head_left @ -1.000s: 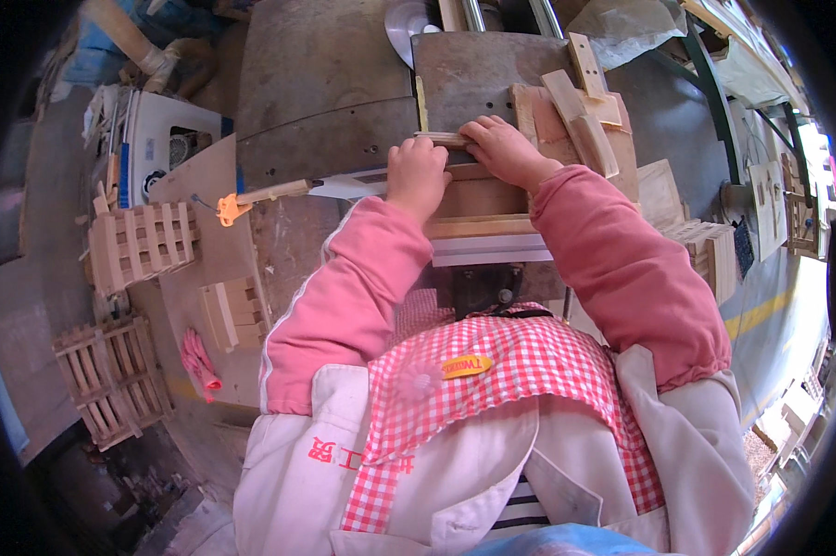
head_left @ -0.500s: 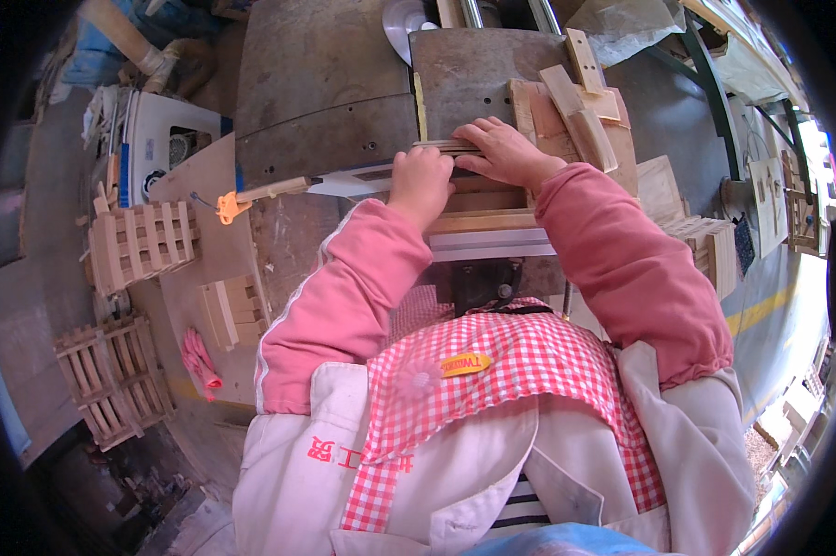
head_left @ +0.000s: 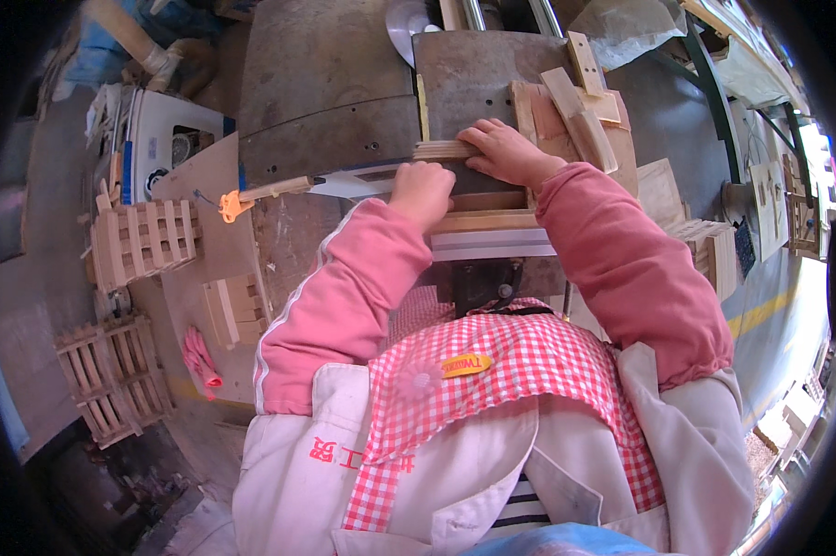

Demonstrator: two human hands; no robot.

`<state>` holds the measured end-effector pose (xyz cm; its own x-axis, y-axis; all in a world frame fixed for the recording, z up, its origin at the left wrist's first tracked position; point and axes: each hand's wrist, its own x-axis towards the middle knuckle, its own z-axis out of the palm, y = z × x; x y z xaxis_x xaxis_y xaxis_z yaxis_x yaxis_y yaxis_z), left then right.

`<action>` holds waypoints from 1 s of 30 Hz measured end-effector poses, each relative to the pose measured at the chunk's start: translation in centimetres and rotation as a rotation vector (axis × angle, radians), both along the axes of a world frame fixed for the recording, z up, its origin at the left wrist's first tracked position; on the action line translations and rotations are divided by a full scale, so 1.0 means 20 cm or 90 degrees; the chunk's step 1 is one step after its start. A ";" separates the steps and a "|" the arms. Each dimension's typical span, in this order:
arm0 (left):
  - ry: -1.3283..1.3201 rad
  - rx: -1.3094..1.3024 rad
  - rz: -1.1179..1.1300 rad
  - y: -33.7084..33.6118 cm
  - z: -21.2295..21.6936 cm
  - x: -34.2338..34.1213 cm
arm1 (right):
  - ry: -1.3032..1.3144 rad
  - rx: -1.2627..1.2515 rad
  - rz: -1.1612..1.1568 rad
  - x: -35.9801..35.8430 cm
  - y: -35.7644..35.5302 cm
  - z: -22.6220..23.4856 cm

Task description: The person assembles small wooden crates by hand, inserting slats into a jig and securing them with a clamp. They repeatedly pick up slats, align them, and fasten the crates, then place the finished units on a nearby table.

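Sliding wood strip seemingly rightward.

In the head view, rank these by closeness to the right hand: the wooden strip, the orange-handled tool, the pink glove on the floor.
1. Wooden strip: under the right hand fingers, on the machine table.
2. Orange-handled tool: to the left.
3. Pink glove: far lower left.

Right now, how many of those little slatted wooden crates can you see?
2: one slatted crate on the board left of the left hand, another lower down near the floor. More may be hidden.
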<state>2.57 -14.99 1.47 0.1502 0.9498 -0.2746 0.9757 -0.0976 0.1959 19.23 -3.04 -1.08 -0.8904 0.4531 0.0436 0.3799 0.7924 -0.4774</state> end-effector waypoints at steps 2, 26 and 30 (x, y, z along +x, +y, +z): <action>0.010 0.108 0.004 -0.01 -0.01 -0.02 | -0.005 -0.019 -0.007 0.01 -0.01 0.01; -0.623 0.289 0.318 -0.07 -0.16 -0.16 | 0.034 -0.254 -0.002 0.05 0.00 0.11; -0.710 0.169 0.350 -0.22 -0.01 -0.17 | -0.046 -0.352 0.026 0.07 -0.04 0.23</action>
<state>-0.87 -19.38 1.23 -0.2531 0.9663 -0.0461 0.2193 0.1037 0.9701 20.63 -3.88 3.45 -0.8999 0.3557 -0.2523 0.4006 0.4457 -0.8005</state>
